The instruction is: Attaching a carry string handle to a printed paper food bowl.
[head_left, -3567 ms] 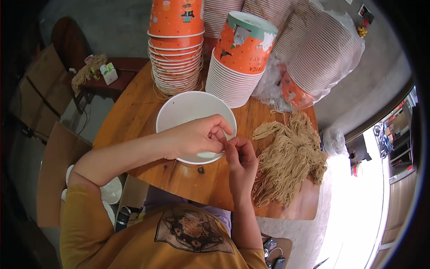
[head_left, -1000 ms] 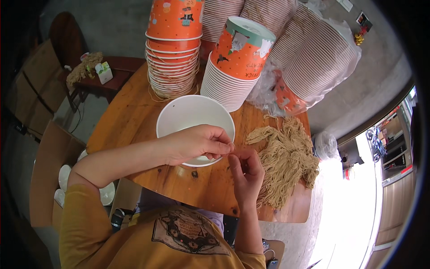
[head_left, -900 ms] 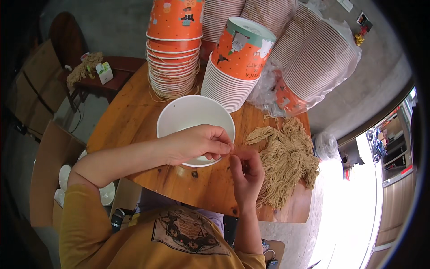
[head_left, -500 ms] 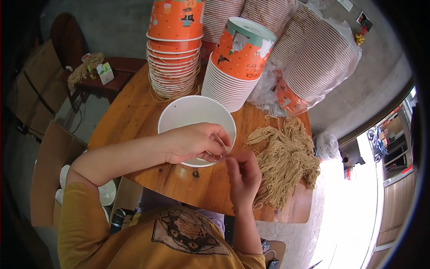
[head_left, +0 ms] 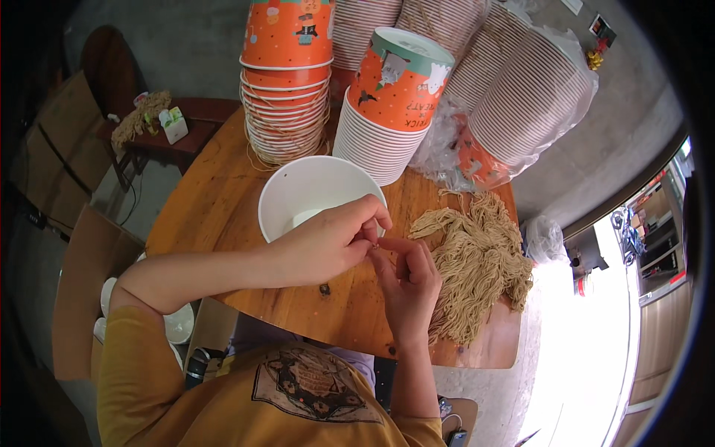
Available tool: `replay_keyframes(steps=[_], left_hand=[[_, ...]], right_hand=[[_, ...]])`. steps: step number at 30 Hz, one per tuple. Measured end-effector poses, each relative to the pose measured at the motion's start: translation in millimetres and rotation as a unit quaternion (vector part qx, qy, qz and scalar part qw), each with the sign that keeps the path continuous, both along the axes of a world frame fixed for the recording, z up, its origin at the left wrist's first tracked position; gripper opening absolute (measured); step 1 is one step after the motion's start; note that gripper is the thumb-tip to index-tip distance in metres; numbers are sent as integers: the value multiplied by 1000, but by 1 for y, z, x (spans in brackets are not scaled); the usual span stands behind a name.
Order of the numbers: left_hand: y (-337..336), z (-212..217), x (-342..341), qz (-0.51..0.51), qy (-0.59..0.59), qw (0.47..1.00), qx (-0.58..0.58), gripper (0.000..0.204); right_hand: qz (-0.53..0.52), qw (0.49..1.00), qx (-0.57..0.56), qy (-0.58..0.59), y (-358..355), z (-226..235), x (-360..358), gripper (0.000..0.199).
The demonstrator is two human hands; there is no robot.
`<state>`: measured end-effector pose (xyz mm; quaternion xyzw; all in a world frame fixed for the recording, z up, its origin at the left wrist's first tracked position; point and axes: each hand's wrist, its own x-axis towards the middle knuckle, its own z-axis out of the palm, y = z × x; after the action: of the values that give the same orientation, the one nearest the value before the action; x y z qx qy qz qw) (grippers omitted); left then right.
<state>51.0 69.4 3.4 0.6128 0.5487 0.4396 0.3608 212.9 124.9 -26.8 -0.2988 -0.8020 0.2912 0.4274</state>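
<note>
A white paper bucket [head_left: 277, 197] stands open-side up on the table in front of me, with a small hole near its far left rim. My left hand [head_left: 328, 242] reaches across its near side, fingers bent and tips pinched together by the right rim. Meeting it there, my right hand [head_left: 410, 287] pinches with thumb and forefinger. Between the fingertips shows a tiny bit of what looks like cord end [head_left: 376, 246], mostly hidden. Right of my right hand lies a big bundle of tan cords [head_left: 477, 268].
Stacked orange-printed buckets [head_left: 287, 78], looped with cords, stand at the back of the wooden table [head_left: 201, 216]. Beside them are an upside-down stack [head_left: 380, 141] and plastic-wrapped stacks [head_left: 536, 97]. An open carton [head_left: 89, 276] with white buckets sits at left; a dark bench [head_left: 201, 108] stands behind.
Both hands have lifted slightly and moved closer together at the fingertips. My left wrist has turned, and the bucket sits a little further left in view.
</note>
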Motion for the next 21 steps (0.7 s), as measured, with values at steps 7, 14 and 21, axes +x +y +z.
replay_keyframes(steps=[7,14,21], left_hand=[[1,-9,-7,-32,34,998,48,33],[0,-11,-9,-20,144,987,63,18],[-6,-7,-2,38,297,942,151,10]], right_hand=[[3,1000,-23,-7,2,-2,0,12],[-5,1000,-23,6,0,-9,-4,11],[-52,994,100,-8,-6,-17,-7,14]])
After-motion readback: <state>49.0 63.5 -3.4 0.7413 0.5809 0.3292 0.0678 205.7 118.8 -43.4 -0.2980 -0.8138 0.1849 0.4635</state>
